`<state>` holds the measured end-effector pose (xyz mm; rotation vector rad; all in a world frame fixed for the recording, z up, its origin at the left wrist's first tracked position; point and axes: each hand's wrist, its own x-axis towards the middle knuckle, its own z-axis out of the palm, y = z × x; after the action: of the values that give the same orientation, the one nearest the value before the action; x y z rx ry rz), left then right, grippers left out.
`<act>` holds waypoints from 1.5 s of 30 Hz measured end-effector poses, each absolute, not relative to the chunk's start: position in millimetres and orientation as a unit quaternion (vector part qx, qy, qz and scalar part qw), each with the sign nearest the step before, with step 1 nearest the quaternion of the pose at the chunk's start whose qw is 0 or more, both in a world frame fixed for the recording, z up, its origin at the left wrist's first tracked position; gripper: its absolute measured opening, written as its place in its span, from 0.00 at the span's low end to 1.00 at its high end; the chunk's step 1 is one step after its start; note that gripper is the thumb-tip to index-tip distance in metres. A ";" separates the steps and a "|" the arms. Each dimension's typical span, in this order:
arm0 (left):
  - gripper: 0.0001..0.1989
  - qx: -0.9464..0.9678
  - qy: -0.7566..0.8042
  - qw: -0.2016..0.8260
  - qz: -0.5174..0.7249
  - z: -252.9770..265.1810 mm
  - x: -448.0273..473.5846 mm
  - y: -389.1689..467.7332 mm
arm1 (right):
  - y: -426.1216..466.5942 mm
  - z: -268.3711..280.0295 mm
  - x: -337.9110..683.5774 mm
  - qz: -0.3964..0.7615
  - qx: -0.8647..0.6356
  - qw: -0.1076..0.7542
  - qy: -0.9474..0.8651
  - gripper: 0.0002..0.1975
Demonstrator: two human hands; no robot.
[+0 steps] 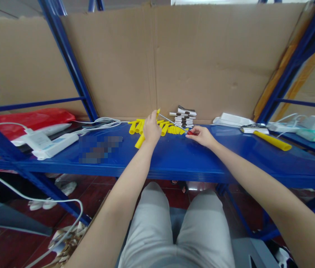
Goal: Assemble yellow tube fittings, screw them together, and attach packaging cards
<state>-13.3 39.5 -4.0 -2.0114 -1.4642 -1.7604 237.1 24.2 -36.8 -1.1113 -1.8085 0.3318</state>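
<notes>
My right hand (200,136) is closed round the red handle of a screwdriver (172,122), whose thin metal shaft slants up to the left. At the tip of the shaft, my left hand (152,128) is closed on a small yellow piece (158,111); its exact shape is too small to make out. Below and behind the left hand lie several yellow tubes (140,141), partly hidden by it. Between the hands sits a row of small yellow pieces (177,130). Just behind them is a stack of white and brown strips (184,117).
The blue shelf (191,160) has a cardboard sheet (202,59) along its back. At left are a white power strip (55,146), cables (101,124) and a red bag (31,121). A long yellow tube (271,140) and white packets (235,120) lie at right.
</notes>
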 end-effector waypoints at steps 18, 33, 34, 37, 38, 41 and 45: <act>0.27 -0.657 -0.503 0.043 -0.560 -0.1 -9.7 30.1 | 5.1 -16.5 237.7 0.180 -0.437 0.386 -0.792 0.28; 0.25 -0.652 -0.493 0.017 -0.576 -1.7 -9.3 32.2 | 11.8 -16.7 240.5 0.200 -0.465 0.365 -0.781 0.27; 0.24 -0.653 -0.485 0.017 -0.581 -2.8 -9.6 33.9 | 11.3 -16.5 240.0 0.201 -0.466 0.366 -0.780 0.26; 0.24 -0.650 -0.479 0.031 -0.590 -5.2 -9.7 37.4 | 11.0 -16.5 238.5 0.205 -0.468 0.366 -0.778 0.25; 0.24 -0.647 -0.483 0.037 -0.589 -5.4 -9.3 37.6 | 11.1 -16.6 238.1 0.206 -0.469 0.366 -0.777 0.24; 0.25 -0.642 -0.499 0.044 -0.581 -4.1 -7.7 35.3 | 11.2 -16.7 237.4 0.212 -0.468 0.365 -0.776 0.23; 0.25 -0.650 -0.502 0.043 -0.568 -0.7 -7.7 29.5 | 10.2 -15.8 237.4 0.218 -0.468 0.362 -0.776 0.23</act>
<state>-7.7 29.5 -0.7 -1.9891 -1.5365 -1.7365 237.4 10.2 -15.8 -1.2047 -1.9989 0.5610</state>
